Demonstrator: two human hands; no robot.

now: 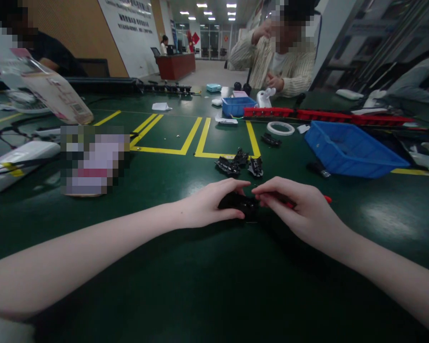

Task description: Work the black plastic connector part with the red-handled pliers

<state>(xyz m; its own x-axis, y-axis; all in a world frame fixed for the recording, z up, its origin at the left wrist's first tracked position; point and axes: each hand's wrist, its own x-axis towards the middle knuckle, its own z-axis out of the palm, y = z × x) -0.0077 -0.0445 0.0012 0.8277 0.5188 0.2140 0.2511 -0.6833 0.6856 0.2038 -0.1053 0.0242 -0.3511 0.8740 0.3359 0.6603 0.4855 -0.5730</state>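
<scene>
My left hand point(209, 205) is closed round a small black plastic part point(240, 205) that rests on the dark green table point(207, 286). My right hand point(295, 207) meets it from the right, fingers pinched on a red-handled tool point(327, 198) whose tip points at the black part. The tool's shaft is mostly hidden under my fingers. Just beyond my hands lie three more black parts point(239, 164), near a yellow floor-style marking.
A blue bin point(350, 150) stands at the right, a smaller blue bin point(238, 105) and a long red strip point(325, 114) farther back. A white ring point(280, 127) lies mid-table. White packages point(17, 164) sit at the left. A person in a striped top point(282, 62) works across the table.
</scene>
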